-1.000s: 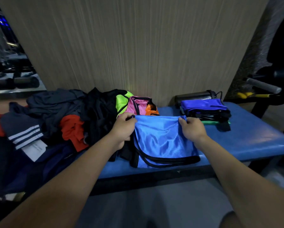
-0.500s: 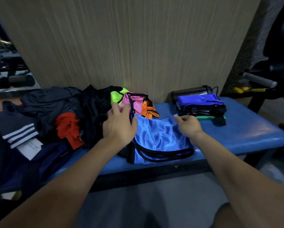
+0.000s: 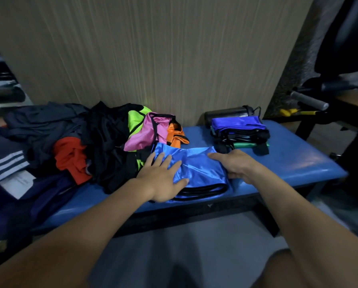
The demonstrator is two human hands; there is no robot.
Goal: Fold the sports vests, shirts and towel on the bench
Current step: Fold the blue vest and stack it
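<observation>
The light blue vest (image 3: 196,169) lay folded on the blue surface (image 3: 298,163), near its front edge, its black-trimmed hem toward you. Your left hand (image 3: 163,181) pressed flat on its left part, fingers (image 3: 161,161) straight and spread apart on the shiny cloth. Your right hand (image 3: 234,165) rested on the vest's right edge with fingers extended — the thumb side sat low against the fabric, and you could not tell whether it pinched anything.

Just behind the vest lay loose pink (image 3: 145,134), orange (image 3: 176,136) and neon green (image 3: 136,119) vests, touching a heap of black garments (image 3: 107,142). Farther left the pile went on with a red-orange shirt (image 3: 70,159), dark grey clothing (image 3: 41,121) and a piece with white stripes (image 3: 5,165).

To the right of the blue vest, near but apart, stood a stack of folded vests (image 3: 238,132) with a royal blue one on top — behind it, a dark bottle (image 3: 228,114) lay on its side against the wood-grain wall (image 3: 163,48).
</observation>
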